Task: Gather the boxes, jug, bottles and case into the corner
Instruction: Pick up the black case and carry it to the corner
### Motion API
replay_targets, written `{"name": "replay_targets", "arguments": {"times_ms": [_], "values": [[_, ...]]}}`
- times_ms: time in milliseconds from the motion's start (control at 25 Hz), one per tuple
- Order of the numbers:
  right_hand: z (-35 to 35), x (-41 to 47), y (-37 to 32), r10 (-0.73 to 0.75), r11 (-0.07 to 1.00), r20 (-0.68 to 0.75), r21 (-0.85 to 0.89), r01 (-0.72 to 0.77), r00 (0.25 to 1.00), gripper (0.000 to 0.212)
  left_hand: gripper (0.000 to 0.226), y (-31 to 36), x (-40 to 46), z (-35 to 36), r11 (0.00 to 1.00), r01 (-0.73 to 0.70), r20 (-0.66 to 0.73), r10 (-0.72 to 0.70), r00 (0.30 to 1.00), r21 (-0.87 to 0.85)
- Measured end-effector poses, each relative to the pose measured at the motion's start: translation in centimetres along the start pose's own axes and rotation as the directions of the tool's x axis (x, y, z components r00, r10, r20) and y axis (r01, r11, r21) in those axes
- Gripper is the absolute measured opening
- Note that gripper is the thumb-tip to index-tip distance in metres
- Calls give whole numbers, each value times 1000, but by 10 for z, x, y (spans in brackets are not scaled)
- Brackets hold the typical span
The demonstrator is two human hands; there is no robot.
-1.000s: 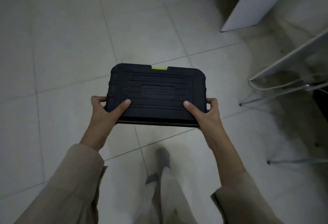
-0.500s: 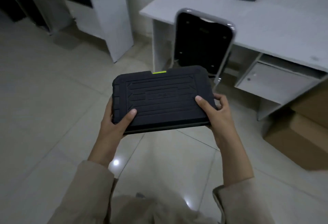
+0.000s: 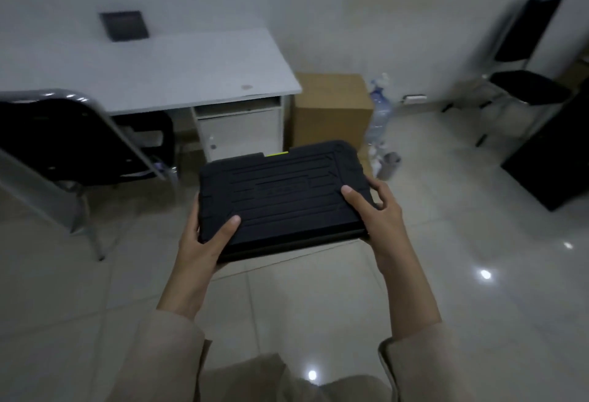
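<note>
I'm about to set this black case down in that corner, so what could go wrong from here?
The jug and small bottles stand close beside the cardboard box; the case might knock them over. The left hand and right hand grip only its near corners, so it could tip forward.

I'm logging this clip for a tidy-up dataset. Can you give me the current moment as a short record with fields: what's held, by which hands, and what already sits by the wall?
held: black case, flat, lid up
left hand: grips the case's near left corner, thumb on top
right hand: grips its right edge, thumb on top
by the wall: cardboard box beside the desk; water jug right of the box
near the jug: small items on the floor, too blurred to name
case placed: not yet
</note>
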State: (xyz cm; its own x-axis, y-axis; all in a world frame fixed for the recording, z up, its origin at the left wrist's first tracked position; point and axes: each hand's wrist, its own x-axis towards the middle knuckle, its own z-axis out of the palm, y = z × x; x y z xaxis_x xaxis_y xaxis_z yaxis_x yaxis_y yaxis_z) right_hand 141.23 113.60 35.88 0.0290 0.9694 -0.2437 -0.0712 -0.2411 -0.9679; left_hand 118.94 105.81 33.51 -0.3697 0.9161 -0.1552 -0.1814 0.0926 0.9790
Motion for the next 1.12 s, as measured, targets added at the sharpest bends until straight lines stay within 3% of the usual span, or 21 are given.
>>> {"name": "replay_targets", "arguments": {"times_ms": [320, 520, 880, 1120], "values": [[-146, 57, -15, -1, 996, -324, 79, 28, 946, 41, 76, -20, 83, 174, 995, 47, 325, -72, 943, 84], [-188, 144, -29, 7, 996, -405, 83, 29, 914, 35, 58, -31, 170, 260, 993, 60, 376, -95, 922, 104], [-239, 318, -75, 63, 990, -485, 141, 7, 872, 39, 84, -17, 345, 396, 975, 52, 489, -153, 859, 214], [-299, 402, -90, 96, 986, -532, 165, -8, 841, 36, 73, -32, 401, 495, 970, 79, 525, -191, 829, 229]]}}
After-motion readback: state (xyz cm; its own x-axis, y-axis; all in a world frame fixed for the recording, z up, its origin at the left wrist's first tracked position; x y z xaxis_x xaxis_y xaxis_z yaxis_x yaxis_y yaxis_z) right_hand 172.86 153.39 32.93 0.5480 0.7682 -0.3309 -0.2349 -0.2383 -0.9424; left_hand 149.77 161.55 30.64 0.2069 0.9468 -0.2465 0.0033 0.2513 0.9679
